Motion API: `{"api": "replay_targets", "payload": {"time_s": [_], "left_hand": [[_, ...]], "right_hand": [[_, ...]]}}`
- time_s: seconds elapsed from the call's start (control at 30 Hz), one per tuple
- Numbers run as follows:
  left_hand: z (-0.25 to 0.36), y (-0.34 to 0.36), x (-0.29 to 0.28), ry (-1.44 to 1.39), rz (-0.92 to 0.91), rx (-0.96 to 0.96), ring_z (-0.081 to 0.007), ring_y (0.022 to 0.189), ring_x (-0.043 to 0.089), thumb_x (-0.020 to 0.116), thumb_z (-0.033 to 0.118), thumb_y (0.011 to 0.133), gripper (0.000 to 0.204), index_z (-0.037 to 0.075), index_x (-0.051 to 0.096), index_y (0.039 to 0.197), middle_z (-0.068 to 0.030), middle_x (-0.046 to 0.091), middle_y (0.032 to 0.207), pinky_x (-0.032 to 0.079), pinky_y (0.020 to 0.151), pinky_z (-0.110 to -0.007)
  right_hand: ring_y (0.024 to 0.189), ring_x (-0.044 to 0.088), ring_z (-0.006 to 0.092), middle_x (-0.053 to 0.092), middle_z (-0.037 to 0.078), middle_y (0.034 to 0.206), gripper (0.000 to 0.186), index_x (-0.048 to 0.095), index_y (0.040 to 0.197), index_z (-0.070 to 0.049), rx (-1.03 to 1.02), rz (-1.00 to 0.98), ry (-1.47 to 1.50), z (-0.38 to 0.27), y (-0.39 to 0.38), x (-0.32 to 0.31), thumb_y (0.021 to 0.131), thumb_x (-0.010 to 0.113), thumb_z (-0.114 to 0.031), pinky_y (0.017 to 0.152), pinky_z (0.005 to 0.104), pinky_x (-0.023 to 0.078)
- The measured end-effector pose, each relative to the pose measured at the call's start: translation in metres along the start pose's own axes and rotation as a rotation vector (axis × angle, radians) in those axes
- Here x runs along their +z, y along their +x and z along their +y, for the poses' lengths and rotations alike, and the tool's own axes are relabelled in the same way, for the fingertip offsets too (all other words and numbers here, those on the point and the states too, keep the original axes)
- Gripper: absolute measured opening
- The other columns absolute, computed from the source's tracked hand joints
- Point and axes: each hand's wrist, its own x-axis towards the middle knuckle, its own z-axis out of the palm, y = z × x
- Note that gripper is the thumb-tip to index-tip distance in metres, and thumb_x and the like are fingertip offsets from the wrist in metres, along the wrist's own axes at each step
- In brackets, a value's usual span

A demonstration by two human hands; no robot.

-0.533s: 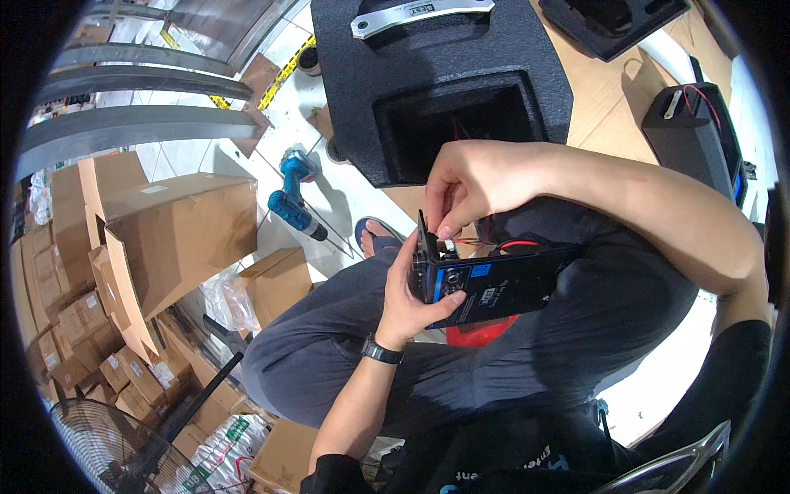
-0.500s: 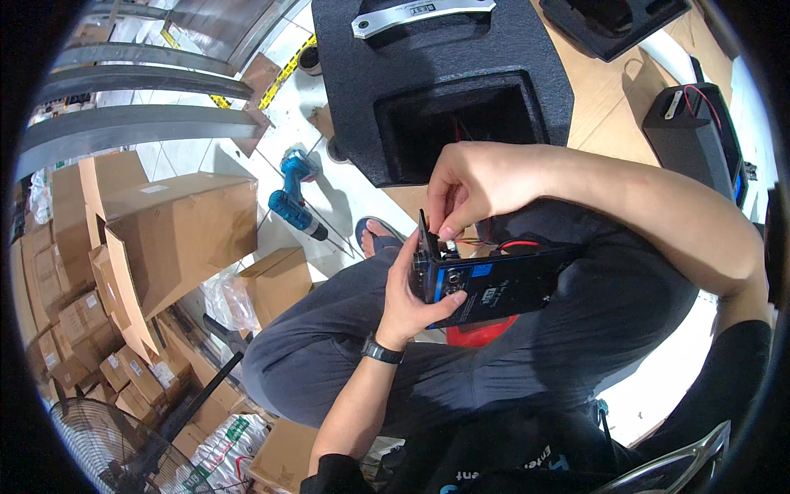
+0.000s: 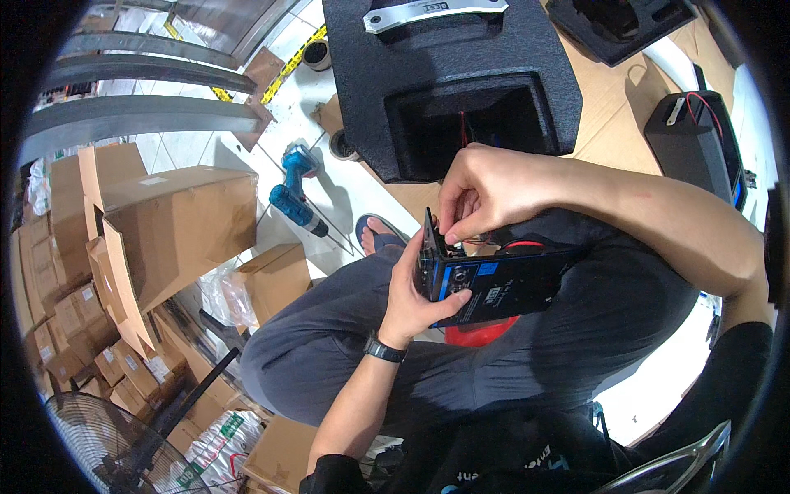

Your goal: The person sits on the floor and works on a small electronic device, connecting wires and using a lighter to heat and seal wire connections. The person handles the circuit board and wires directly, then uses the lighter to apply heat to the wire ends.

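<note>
A black amplifier module (image 3: 514,284) with blue markings rests tilted across my lap, its open side facing up and away. My left hand (image 3: 420,300) wraps around its knob-panel end, thumb on the near face. At the open side, the bent fingers of my right hand (image 3: 477,202) pinch together just inside the panel. What lies between those fingertips is too small to make out. A red wire (image 3: 523,244) and thinner wires run inside the module. Beyond my hands stands a black speaker cabinet (image 3: 461,62) with a rectangular opening and a silver handle.
A blue cordless drill (image 3: 294,193) lies on the white tiled floor, left of the cabinet. Cardboard boxes (image 3: 185,226) fill the left side, near a fan (image 3: 107,440). At the right sits another black speaker (image 3: 687,140) with a red wire.
The view has shifted slightly, so the cabinet appears a little further right and higher. My right fingers have moved slightly at the module's opening; my left hand keeps its hold.
</note>
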Motion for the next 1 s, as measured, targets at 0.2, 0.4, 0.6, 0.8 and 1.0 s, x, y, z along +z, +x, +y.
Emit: {"api": "replay_targets", "payload": {"time_s": [0.2,0.4,0.6,0.8,1.0], "left_hand": [[0.001,0.000,-0.001,0.012,-0.001,0.009,-0.0214,0.119,0.061,0.090,0.020,0.068,0.104,-0.010,0.036,0.152,-0.0154,0.062,0.128,0.044,0.108,-0.034],[0.001,0.000,0.002,-0.007,0.012,0.007,-0.0217,0.120,0.060,0.090,0.018,0.067,0.105,-0.011,0.036,0.152,-0.0161,0.062,0.129,0.043,0.109,-0.034],[0.001,-0.001,0.001,0.026,0.012,-0.003,-0.0227,0.120,0.061,0.091,0.018,0.067,0.105,-0.011,0.036,0.151,-0.0171,0.062,0.130,0.043,0.110,-0.034],[0.000,-0.002,0.001,0.000,0.008,-0.011,-0.0227,0.122,0.060,0.090,0.017,0.067,0.104,-0.011,0.034,0.151,-0.0171,0.060,0.132,0.044,0.110,-0.036],[0.007,0.000,0.001,0.042,0.016,-0.003,-0.0221,0.117,0.063,0.089,0.019,0.067,0.100,-0.010,0.040,0.149,-0.0161,0.064,0.125,0.046,0.107,-0.034]], "right_hand": [[0.079,0.075,0.0161,0.079,0.014,0.090,0.021,0.079,0.101,0.002,-0.061,-0.017,0.015,0.004,-0.005,0.003,0.084,0.080,-0.011,0.072,0.0291,0.059],[0.079,0.075,0.0187,0.078,0.017,0.095,0.022,0.079,0.103,0.002,-0.080,-0.010,0.058,0.008,-0.007,0.006,0.084,0.077,-0.010,0.071,0.0305,0.058],[0.090,0.074,0.0211,0.073,0.013,0.099,0.015,0.078,0.100,0.002,-0.141,-0.034,-0.131,-0.006,-0.008,0.002,0.086,0.075,-0.005,0.078,0.0305,0.062],[0.086,0.073,0.0177,0.076,0.013,0.100,0.019,0.078,0.104,0.002,-0.069,-0.016,-0.141,-0.010,-0.012,0.000,0.088,0.076,-0.008,0.077,0.0296,0.061],[0.091,0.074,0.0153,0.078,0.014,0.103,0.024,0.076,0.111,0.002,0.063,-0.003,0.066,-0.008,-0.013,-0.001,0.089,0.076,-0.007,0.081,0.0288,0.059]]}}
